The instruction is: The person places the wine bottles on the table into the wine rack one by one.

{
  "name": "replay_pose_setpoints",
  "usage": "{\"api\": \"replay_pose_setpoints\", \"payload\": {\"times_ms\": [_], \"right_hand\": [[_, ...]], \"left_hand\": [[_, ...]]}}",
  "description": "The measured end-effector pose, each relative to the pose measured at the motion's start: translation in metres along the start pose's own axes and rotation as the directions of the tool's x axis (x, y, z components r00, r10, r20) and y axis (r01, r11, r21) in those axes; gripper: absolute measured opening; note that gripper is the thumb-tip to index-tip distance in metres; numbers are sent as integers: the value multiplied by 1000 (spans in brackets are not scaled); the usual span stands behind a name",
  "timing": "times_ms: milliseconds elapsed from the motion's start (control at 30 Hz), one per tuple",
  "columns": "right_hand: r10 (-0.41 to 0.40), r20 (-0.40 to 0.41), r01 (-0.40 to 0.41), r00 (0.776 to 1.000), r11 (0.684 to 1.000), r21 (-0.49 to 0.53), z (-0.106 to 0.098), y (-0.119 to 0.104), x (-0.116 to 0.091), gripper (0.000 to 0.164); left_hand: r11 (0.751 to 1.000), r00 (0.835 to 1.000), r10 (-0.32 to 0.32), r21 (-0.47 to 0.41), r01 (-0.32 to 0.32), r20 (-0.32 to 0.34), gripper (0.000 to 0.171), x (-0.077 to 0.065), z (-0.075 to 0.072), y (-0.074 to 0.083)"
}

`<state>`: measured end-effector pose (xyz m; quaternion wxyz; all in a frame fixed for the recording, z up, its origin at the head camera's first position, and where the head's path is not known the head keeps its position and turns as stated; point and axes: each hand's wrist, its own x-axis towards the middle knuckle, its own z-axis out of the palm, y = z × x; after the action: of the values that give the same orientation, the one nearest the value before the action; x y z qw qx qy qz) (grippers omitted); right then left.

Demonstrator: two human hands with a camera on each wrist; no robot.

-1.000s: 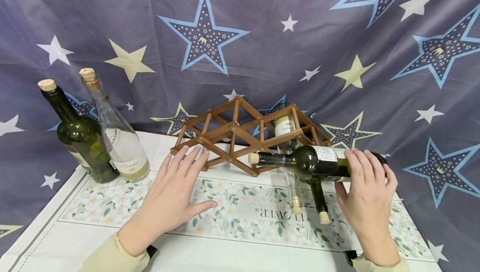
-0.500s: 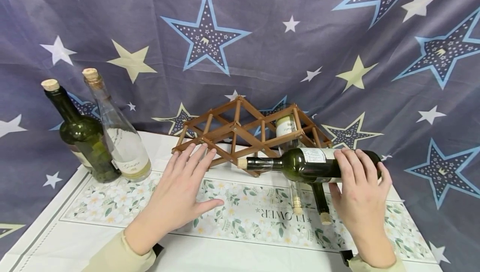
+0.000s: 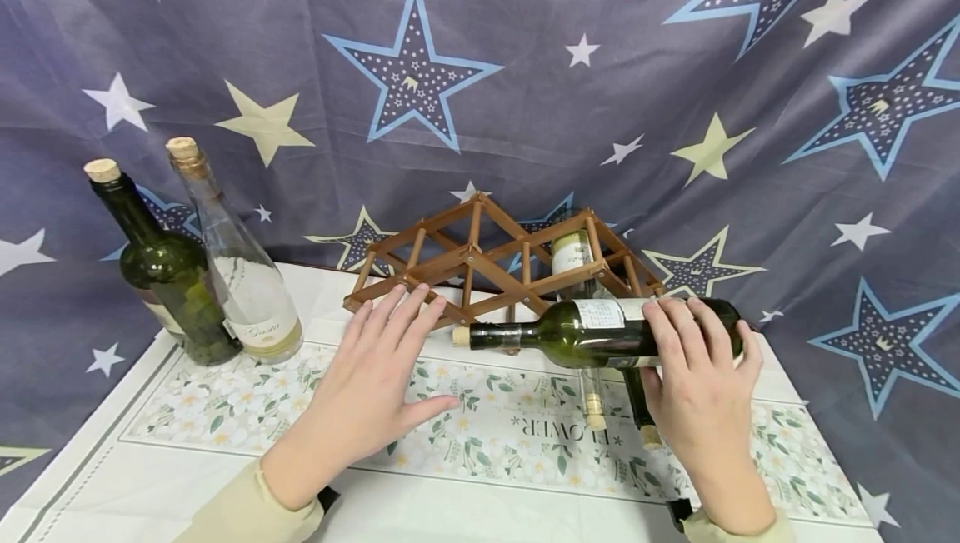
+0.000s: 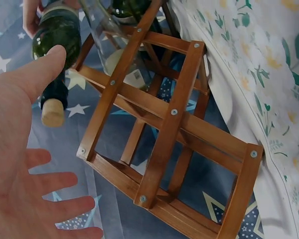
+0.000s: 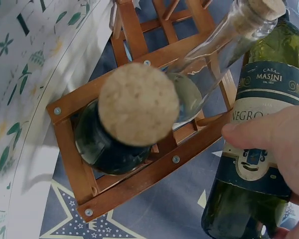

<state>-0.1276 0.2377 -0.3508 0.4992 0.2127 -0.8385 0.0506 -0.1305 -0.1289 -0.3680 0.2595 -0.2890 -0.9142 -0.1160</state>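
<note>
My right hand (image 3: 701,393) grips a dark green wine bottle (image 3: 558,335) round its body, holding it sideways with the cork toward the left, in front of the wooden wine rack (image 3: 468,260). In the right wrist view the thumb lies across the label of this wine bottle (image 5: 261,124). My left hand (image 3: 367,376) is spread, fingers straight, in front of the rack's left part and holds nothing. In the rack's right part lie a clear bottle (image 3: 573,253) and another green bottle (image 3: 640,401), necks toward me; the held bottle partly hides both.
At the left of the table stand a green corked bottle (image 3: 161,276) and a clear corked bottle (image 3: 247,276), side by side. A flower-printed runner (image 3: 480,435) covers the white table. A star-patterned cloth (image 3: 525,127) hangs behind the rack.
My right hand has carried the wine bottle to the left and slightly down, toward the front of the rack. The left hand has shifted a little to the right, fingers still spread.
</note>
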Motion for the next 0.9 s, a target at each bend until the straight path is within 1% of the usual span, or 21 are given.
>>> {"api": "replay_pose_setpoints", "payload": {"times_ms": [333, 533, 767, 900], "right_hand": [[-37, -25, 37, 999, 999, 7, 3, -8, 2, 80], [-62, -37, 62, 997, 998, 10, 2, -14, 3, 78], [-85, -38, 86, 996, 996, 18, 2, -20, 3, 79], [-98, -22, 99, 995, 995, 29, 1, -23, 2, 81]], "left_hand": [[999, 1000, 26, -23, -27, -13, 110, 5, -1, 8], [998, 999, 45, -38, -46, -25, 106, 5, 0, 14], [997, 997, 68, -20, -68, -26, 100, 5, 4, 21], [997, 997, 77, -4, -77, -22, 99, 7, 6, 24]]}}
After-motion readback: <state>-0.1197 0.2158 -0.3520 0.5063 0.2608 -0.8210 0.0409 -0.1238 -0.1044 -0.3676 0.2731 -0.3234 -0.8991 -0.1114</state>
